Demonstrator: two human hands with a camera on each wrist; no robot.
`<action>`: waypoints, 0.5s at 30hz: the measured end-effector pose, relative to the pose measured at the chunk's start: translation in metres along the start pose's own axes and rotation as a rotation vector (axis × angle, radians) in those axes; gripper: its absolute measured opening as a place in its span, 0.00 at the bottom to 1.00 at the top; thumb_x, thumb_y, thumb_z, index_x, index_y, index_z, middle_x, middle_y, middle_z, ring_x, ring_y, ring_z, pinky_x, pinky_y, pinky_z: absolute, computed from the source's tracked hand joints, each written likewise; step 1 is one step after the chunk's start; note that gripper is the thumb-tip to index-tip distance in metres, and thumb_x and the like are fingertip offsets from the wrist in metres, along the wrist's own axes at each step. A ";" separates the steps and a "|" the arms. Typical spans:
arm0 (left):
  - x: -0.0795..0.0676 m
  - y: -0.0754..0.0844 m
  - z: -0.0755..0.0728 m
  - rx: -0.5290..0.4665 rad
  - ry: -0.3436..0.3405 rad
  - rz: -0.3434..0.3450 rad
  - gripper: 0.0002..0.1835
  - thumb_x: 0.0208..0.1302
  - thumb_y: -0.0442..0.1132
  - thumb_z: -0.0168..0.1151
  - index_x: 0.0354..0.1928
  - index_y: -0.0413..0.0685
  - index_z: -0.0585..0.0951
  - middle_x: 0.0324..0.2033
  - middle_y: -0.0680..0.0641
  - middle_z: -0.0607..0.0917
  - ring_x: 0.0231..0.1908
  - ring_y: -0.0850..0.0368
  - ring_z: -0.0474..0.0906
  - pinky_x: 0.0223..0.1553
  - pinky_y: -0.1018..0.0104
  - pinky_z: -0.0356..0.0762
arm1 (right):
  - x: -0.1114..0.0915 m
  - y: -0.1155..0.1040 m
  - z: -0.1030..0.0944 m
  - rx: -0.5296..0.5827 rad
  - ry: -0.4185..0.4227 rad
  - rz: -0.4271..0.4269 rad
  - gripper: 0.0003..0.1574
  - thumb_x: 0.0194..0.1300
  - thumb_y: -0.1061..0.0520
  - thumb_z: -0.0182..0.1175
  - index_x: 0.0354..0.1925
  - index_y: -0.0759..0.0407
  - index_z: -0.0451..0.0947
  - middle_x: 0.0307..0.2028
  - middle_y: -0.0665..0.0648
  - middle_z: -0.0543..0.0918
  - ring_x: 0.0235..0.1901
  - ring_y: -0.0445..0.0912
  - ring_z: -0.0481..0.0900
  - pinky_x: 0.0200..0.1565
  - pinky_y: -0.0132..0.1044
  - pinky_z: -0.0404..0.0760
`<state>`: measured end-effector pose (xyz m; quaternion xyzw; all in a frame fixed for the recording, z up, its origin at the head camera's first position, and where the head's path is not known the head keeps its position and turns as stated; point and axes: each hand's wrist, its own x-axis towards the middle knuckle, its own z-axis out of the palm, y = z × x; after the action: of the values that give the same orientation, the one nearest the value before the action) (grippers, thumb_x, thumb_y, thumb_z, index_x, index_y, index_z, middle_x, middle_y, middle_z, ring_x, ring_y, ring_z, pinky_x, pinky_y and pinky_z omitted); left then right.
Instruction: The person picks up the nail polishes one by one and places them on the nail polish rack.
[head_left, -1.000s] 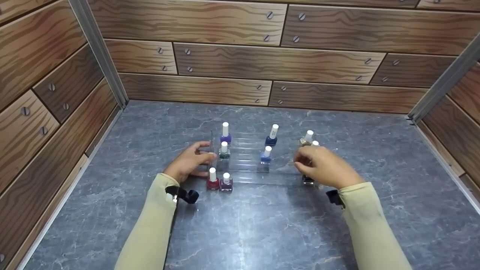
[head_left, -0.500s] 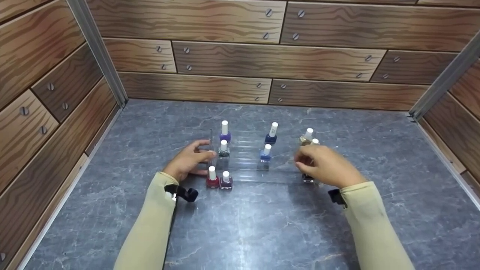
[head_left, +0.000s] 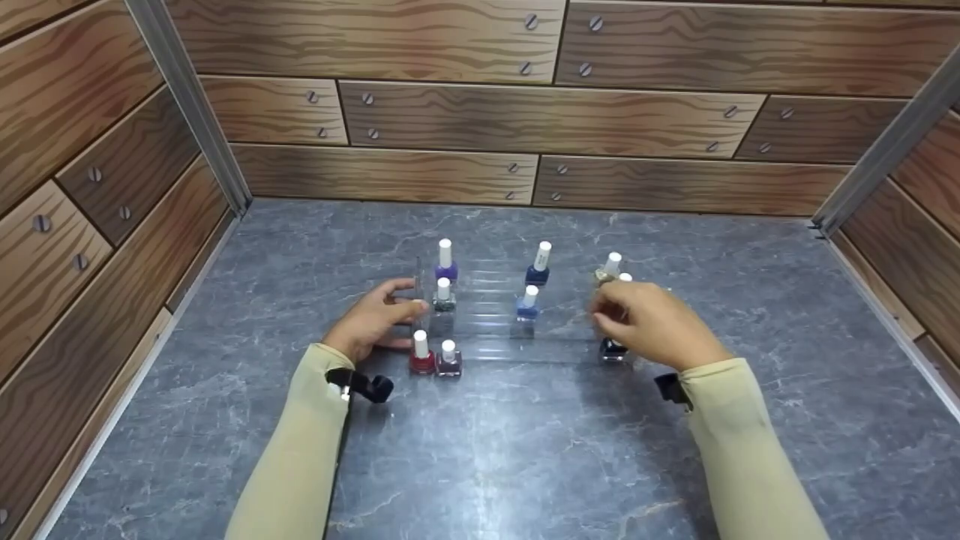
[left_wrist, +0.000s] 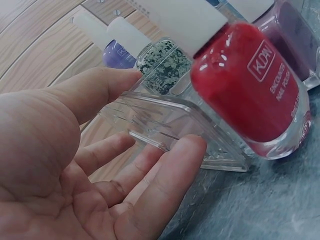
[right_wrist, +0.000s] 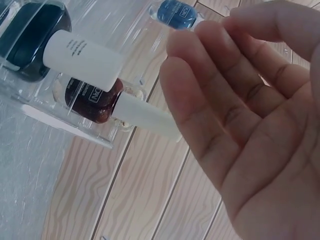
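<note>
A clear stepped display stand (head_left: 495,349) bears several nail polish bottles with white caps. My left hand (head_left: 371,319) is at the stand's left side panel, thumb at its edge and fingers extended along its outside. Close by it are a red nail polish (left_wrist: 245,85), a dark purple one (head_left: 449,363), a green glitter one (left_wrist: 162,65) and a violet one (head_left: 446,271). My right hand (head_left: 652,326) hovers over the stand's right end, fingers gently bent, holding nothing. Beneath it stand a dark teal nail polish (right_wrist: 32,37) and a brown-red one (right_wrist: 95,100).
Mid-stand are a navy nail polish (head_left: 537,274) and a light blue one (head_left: 527,307). A gold one (head_left: 606,274) stands at the back right, partly covered by my hand. Wood-print walls (head_left: 442,112) enclose the grey marbled table (head_left: 480,450).
My right hand has lifted slightly off the front right bottle, so more of that dark bottle shows. My left hand stays at the side panel. The head view has shifted a little.
</note>
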<state>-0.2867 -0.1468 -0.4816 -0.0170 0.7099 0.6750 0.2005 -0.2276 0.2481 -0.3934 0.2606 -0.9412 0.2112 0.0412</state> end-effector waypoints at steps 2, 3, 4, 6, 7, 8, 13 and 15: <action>0.001 -0.001 0.001 0.006 -0.002 0.001 0.40 0.67 0.44 0.72 0.77 0.53 0.65 0.66 0.39 0.72 0.62 0.40 0.74 0.48 0.52 0.90 | -0.001 0.000 0.001 -0.014 0.013 0.009 0.03 0.68 0.61 0.66 0.41 0.57 0.84 0.34 0.49 0.85 0.35 0.43 0.82 0.41 0.43 0.88; 0.001 -0.001 0.001 0.007 -0.002 0.001 0.40 0.67 0.44 0.72 0.77 0.53 0.65 0.66 0.39 0.72 0.62 0.40 0.74 0.47 0.52 0.90 | -0.001 -0.001 0.002 -0.021 0.023 0.011 0.03 0.68 0.61 0.66 0.41 0.57 0.84 0.34 0.49 0.85 0.35 0.43 0.82 0.41 0.43 0.88; 0.001 -0.001 0.002 0.009 -0.004 0.000 0.40 0.67 0.44 0.72 0.77 0.53 0.65 0.66 0.38 0.72 0.62 0.40 0.74 0.48 0.52 0.90 | -0.001 -0.001 0.002 -0.024 0.033 0.012 0.03 0.68 0.61 0.66 0.41 0.57 0.83 0.35 0.50 0.85 0.35 0.43 0.82 0.41 0.44 0.88; 0.000 -0.001 0.002 0.012 -0.007 0.000 0.40 0.67 0.44 0.72 0.77 0.53 0.64 0.67 0.38 0.72 0.62 0.40 0.74 0.48 0.52 0.90 | -0.001 -0.004 0.004 -0.029 0.062 0.013 0.02 0.68 0.61 0.66 0.39 0.56 0.83 0.35 0.50 0.85 0.36 0.44 0.82 0.42 0.44 0.88; 0.000 -0.001 0.003 0.013 -0.008 0.000 0.40 0.67 0.44 0.72 0.77 0.52 0.64 0.67 0.38 0.72 0.63 0.39 0.74 0.48 0.52 0.90 | -0.001 -0.006 0.005 -0.030 0.079 0.012 0.01 0.68 0.61 0.66 0.39 0.56 0.82 0.34 0.50 0.85 0.36 0.44 0.82 0.42 0.44 0.88; 0.000 -0.001 0.003 0.014 -0.008 0.001 0.40 0.67 0.44 0.72 0.77 0.52 0.64 0.67 0.37 0.72 0.63 0.39 0.74 0.47 0.52 0.90 | -0.001 -0.008 0.006 -0.027 0.093 0.011 0.02 0.67 0.60 0.66 0.38 0.56 0.82 0.34 0.50 0.85 0.35 0.44 0.82 0.41 0.43 0.88; 0.000 -0.001 0.002 0.018 -0.005 0.004 0.42 0.67 0.45 0.72 0.78 0.52 0.63 0.67 0.37 0.71 0.63 0.39 0.73 0.47 0.53 0.90 | 0.004 -0.027 0.024 0.031 0.099 -0.025 0.03 0.67 0.59 0.67 0.39 0.54 0.81 0.36 0.49 0.84 0.38 0.43 0.82 0.44 0.39 0.88; 0.000 0.000 0.001 0.018 -0.003 0.002 0.42 0.67 0.45 0.72 0.78 0.52 0.63 0.67 0.37 0.71 0.63 0.39 0.73 0.48 0.53 0.90 | 0.009 -0.039 0.036 0.042 0.069 -0.061 0.05 0.67 0.59 0.66 0.41 0.54 0.82 0.39 0.49 0.84 0.41 0.44 0.83 0.47 0.39 0.88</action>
<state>-0.2864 -0.1456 -0.4814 -0.0134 0.7157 0.6688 0.2008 -0.2142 0.1986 -0.4094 0.2824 -0.9262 0.2384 0.0746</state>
